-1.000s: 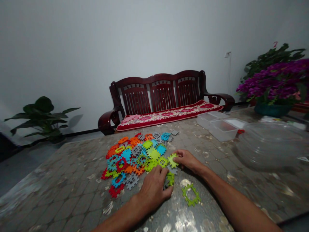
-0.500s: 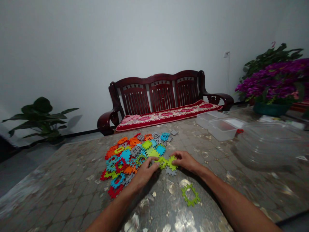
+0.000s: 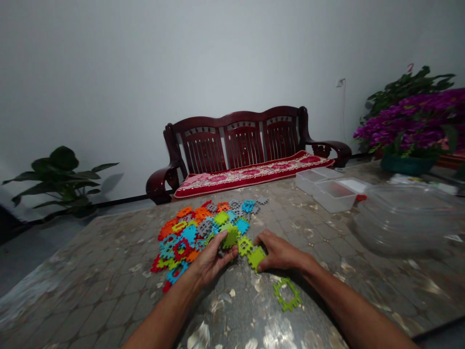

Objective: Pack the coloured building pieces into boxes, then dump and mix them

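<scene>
My left hand [image 3: 215,259] pinches a solid lime-green toothed building tile [image 3: 230,236] between thumb and fingers, tilted up at the edge of the pile. My right hand [image 3: 279,250] grips a second green toothed tile [image 3: 256,259] by its right side. Between the two lies a green tile with a window pattern [image 3: 244,245]; it meets both held tiles at their edges, though I cannot tell whether they interlock. Closer to me a green toothed ring tile [image 3: 286,293] lies flat on the table, below my right wrist.
A heap of red, orange, blue, grey and green toothed tiles [image 3: 189,234] spreads left of my hands. Clear plastic boxes [image 3: 334,195] and a transparent lid or tub [image 3: 407,218] stand to the right on the patterned table [image 3: 109,271]. Behind is a wooden bench [image 3: 241,140].
My left hand has moved from the windowed tile to a solid green tile beside it. My right hand has turned its tile and shifted it slightly toward me; the small grey tile there is now hidden.
</scene>
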Available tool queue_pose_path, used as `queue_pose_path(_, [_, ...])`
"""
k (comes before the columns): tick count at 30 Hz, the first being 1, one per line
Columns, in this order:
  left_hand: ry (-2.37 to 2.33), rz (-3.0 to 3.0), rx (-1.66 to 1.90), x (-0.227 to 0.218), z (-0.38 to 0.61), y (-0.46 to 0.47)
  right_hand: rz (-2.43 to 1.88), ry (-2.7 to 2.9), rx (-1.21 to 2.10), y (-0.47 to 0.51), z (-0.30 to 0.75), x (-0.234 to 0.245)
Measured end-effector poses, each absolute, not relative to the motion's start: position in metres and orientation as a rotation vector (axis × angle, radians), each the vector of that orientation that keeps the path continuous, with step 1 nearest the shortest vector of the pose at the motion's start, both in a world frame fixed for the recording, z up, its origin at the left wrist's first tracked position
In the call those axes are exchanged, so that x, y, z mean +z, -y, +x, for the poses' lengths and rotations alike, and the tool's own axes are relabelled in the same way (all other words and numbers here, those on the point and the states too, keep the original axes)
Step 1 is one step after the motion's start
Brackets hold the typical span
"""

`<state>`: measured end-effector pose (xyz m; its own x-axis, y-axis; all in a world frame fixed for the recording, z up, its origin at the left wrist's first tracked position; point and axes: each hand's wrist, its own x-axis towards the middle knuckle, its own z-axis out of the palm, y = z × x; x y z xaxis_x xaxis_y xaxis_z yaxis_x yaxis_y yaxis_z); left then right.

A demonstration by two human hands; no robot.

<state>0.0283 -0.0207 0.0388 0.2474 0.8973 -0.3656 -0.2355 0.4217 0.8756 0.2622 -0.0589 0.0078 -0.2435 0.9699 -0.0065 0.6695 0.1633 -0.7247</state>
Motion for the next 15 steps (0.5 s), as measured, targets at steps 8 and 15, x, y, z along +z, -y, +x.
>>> queue_pose_path(8, [-1.057,0.692,0.862,0.041,0.043,0.018,-1.202,1.346,1.233,0.046,0.258,0.002])
queue_pose_path(15, [-0.999,0.938,0.735,0.046,0.061,0.025,-1.061,1.113,1.289,0.044,0.239,0.000])
